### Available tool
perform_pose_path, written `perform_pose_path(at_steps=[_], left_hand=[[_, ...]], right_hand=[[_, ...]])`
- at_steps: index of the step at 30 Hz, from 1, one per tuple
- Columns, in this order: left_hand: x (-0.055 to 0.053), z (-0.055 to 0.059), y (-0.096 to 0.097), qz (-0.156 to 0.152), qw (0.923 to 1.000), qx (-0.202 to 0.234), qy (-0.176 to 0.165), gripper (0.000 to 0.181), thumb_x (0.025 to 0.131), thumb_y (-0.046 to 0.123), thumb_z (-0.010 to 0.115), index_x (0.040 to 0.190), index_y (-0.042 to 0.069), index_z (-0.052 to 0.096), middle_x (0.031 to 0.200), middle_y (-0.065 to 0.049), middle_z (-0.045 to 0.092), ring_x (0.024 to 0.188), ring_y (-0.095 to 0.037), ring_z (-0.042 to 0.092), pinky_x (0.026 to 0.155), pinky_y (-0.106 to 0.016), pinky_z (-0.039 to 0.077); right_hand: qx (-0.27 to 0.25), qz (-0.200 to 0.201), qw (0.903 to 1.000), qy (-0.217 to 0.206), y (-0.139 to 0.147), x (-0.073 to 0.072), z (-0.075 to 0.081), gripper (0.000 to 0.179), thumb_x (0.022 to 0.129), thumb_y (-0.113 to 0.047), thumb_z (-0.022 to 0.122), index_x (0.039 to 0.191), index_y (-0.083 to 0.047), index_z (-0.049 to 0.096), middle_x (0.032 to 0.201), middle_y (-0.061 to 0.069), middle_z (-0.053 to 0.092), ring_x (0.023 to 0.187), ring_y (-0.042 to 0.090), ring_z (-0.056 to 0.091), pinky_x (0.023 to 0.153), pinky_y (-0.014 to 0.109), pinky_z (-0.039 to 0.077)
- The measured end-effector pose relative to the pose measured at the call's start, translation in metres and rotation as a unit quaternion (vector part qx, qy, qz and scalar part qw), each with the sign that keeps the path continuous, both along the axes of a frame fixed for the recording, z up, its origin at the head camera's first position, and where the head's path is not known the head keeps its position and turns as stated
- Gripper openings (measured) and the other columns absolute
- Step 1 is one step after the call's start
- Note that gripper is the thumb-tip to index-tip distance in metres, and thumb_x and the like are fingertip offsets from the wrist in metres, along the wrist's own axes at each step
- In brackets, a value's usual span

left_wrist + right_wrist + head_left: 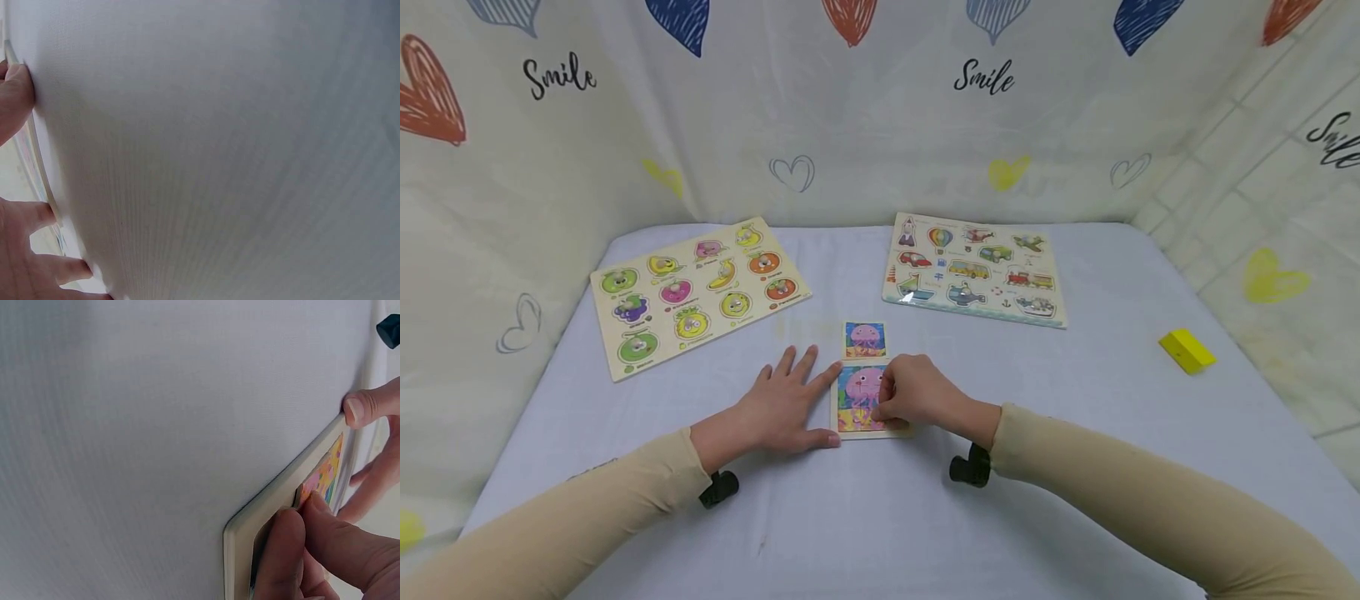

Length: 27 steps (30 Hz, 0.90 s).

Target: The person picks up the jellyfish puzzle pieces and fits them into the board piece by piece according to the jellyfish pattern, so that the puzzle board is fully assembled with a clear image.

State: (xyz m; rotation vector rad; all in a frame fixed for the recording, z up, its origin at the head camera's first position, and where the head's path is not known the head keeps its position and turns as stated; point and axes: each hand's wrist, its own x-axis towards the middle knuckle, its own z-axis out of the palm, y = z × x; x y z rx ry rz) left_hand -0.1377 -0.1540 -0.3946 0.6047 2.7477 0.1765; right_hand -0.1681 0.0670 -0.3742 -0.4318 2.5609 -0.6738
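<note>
A small jellyfish jigsaw in a pale wooden frame (834, 418) lies on the table. My left hand (782, 410) is spread flat, index fingertip and thumb tip at the frame's left edge. From the right, my right hand (923, 392) pinches a puzzle piece (320, 478) by its edge between thumb and index finger. Beside that piece, the right wrist view shows a dark gap inside the frame, partly hidden by the fingers. A jellyfish picture card (865, 340) sits just beyond the frame. In the left wrist view, left fingers (40, 215) touch the board's edge.
At the back left lies a fruit puzzle board (700, 298); a vehicle puzzle board (977, 292) is at the back right. A yellow block (1187, 351) stands near the right edge. White cloth covers the table (850, 525), and a printed curtain (880, 108) hangs behind.
</note>
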Motion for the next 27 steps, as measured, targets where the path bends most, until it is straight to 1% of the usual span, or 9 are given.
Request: perform_pose_path(at_steps=[4,10,14,19,23,27], left_hand=[[-0.0001,0.0002,0.0003,-0.002,1.0000,0.001,0.001,0.100,0.086,0.067,0.069,0.163,0.017,0.028,0.168,-0.026,0.019,0.152,-0.057,0.019,0.113,-0.073,0.030],[-0.0003,0.0007,0.0005,-0.005,1.0000,0.003,0.003,0.100,0.086,0.066,0.069,0.163,0.017,0.028,0.168,-0.026,0.019,0.152,-0.057,0.019,0.113,-0.073,0.030],[-0.0007,0.0011,0.0002,-0.004,1.0000,0.000,0.004,0.100,0.086,0.067,0.069,0.163,0.018,0.028,0.168,-0.026,0.019,0.152,-0.057,0.019,0.113,-0.073,0.030],[-0.0004,0.0010,-0.0001,0.001,1.0000,0.000,0.000,0.100,0.086,0.067,0.069,0.163,0.018,0.028,0.168,-0.026,0.019,0.152,-0.057,0.019,0.113,-0.073,0.030],[0.0001,0.0010,0.0002,0.002,1.0000,0.002,-0.001,0.100,0.085,0.066,0.070,0.163,0.018,0.028,0.168,-0.026,0.019,0.152,-0.056,0.019,0.113,-0.073,0.030],[0.0003,0.0011,0.0006,0.003,1.0000,0.002,-0.002,0.100,0.085,0.066,0.070,0.163,0.018,0.028,0.168,-0.026,0.019,0.152,-0.056,0.018,0.113,-0.073,0.030]], right_hand=[[0.006,0.004,0.9999,0.008,-0.0011,-0.0001,0.0008,0.026,0.084,-0.026,0.086,0.072,-0.011,0.068,0.063,0.001,0.062,0.062,0.013,0.054,0.053,0.022,0.039],[0.017,0.006,0.9997,0.018,-0.0040,0.0000,-0.0021,0.030,0.083,-0.032,0.086,0.071,-0.011,0.069,0.059,0.001,0.061,0.057,0.012,0.054,0.050,0.021,0.036],[0.028,0.010,0.9992,0.028,-0.0062,-0.0013,-0.0033,0.030,0.083,-0.032,0.087,0.072,-0.010,0.069,0.060,0.001,0.061,0.057,0.013,0.053,0.050,0.022,0.036],[0.035,0.008,0.9990,0.026,-0.0081,-0.0015,-0.0025,0.030,0.083,-0.032,0.087,0.073,-0.010,0.070,0.060,0.001,0.061,0.056,0.013,0.054,0.049,0.022,0.036],[0.032,0.009,0.9991,0.025,-0.0075,-0.0001,-0.0019,0.029,0.083,-0.031,0.087,0.073,-0.010,0.070,0.060,0.002,0.061,0.057,0.013,0.053,0.050,0.022,0.036],[0.028,0.013,0.9992,0.027,-0.0057,0.0014,-0.0012,0.026,0.083,-0.027,0.087,0.074,-0.010,0.069,0.063,0.000,0.061,0.060,0.013,0.053,0.052,0.022,0.038]])
